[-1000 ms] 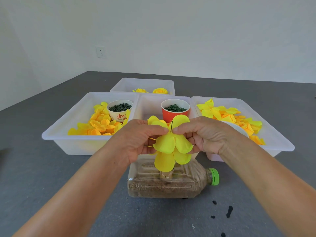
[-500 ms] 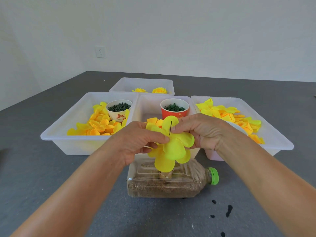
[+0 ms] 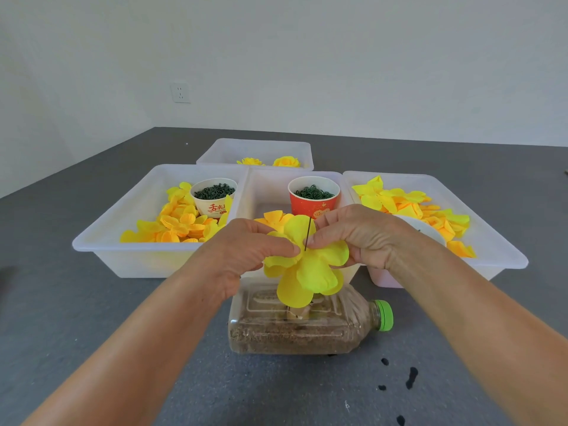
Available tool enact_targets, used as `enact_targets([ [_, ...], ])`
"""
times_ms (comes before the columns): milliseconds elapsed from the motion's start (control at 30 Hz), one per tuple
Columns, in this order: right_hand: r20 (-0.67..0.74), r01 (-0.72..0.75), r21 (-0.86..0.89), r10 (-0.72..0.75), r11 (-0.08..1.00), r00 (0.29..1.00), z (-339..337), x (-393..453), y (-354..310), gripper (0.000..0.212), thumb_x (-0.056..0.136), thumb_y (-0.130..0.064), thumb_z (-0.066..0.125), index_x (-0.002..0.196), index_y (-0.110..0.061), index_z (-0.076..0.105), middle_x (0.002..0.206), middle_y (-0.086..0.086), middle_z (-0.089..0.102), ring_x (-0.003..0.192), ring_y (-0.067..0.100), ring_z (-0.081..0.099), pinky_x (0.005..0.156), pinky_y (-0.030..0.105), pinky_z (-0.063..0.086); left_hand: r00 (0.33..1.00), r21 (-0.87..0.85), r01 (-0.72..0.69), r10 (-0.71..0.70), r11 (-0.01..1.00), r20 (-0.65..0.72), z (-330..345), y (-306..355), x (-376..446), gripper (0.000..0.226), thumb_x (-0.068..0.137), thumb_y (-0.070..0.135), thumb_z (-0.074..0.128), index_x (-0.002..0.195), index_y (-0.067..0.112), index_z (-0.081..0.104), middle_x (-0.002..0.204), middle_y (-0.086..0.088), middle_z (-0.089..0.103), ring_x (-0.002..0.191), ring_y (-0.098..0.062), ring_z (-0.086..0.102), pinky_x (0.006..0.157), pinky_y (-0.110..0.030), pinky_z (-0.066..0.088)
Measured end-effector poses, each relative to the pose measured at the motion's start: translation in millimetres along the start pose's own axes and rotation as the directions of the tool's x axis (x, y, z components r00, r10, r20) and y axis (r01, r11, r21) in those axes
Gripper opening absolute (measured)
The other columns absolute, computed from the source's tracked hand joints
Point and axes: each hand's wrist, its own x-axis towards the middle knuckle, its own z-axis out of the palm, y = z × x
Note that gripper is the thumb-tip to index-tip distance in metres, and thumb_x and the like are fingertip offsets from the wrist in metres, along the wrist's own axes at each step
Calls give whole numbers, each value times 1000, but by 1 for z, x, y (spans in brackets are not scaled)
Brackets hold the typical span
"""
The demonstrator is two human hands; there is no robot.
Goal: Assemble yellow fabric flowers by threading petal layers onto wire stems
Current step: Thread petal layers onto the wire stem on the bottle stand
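Observation:
A yellow petal layer (image 3: pixel 307 269) is threaded on a thin dark wire stem (image 3: pixel 308 233) that pokes up through its middle. My left hand (image 3: pixel 246 253) pinches the petal layer from the left, right beside the wire. From the right, my right hand (image 3: pixel 359 235) pinches the same layer, fingertips touching the wire. The stem stands in a sand-filled plastic bottle (image 3: pixel 295 327) lying on its side below the petals. The wire's lower part is hidden by the petals.
Three white bins stand behind: the left bin (image 3: pixel 101 241) holds yellow-orange petals and a cream cup (image 3: pixel 213 196) of green rings, the middle bin a red cup (image 3: pixel 313 198), the right bin (image 3: pixel 498 256) more petals. A far bin (image 3: pixel 255 149) holds finished flowers. Black spots (image 3: pixel 410 376) mark the grey table.
The petal layer has slid lower on the wire, so more of the stem shows above it. Both hands moved down slightly with it.

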Motion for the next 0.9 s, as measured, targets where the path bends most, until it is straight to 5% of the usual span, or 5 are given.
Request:
enact_targets([
  [100,-9,2,-14,-2,1000,1000,-1,0,3,16,75,0,71,86,-10,64,76,4,67,68,17,63,71,33,52,1000,16,-26,25,1000,9,1,0,-2,9,69,7,77,71,12,70,64,3,69,64,-8,63,66,-20,47],
  [233,-26,0,-11,-1,1000,1000,-1,1,5,18,72,1,73,84,-10,66,68,1,69,60,13,65,65,29,54,999,48,-10,12,999,-49,2,-2,-3,25,65,11,80,89,7,72,65,4,67,59,-7,58,56,-20,39],
  [433,-25,10,-9,-10,1000,1000,-1,2,6,20,71,2,73,86,-9,66,77,4,68,70,17,64,76,35,52,998,53,13,-10,999,-66,3,-4,-3,30,64,12,81,92,6,71,60,7,66,57,-4,58,57,-20,38],
  [667,-31,-3,-20,2,1000,1000,1,2,7,27,71,2,73,96,-4,67,88,9,68,82,23,64,83,41,52,998,53,25,-22,998,-56,3,-8,-3,35,63,9,81,95,2,70,84,-7,71,82,-20,62,82,-33,48],
  [900,-27,-7,-18,7,1000,1000,1,3,8,28,71,3,72,98,-3,66,84,9,68,74,20,64,74,35,54,998,48,26,-23,999,-66,3,-8,-4,27,63,12,81,88,7,70,69,3,65,70,-9,57,62,-24,38],
])
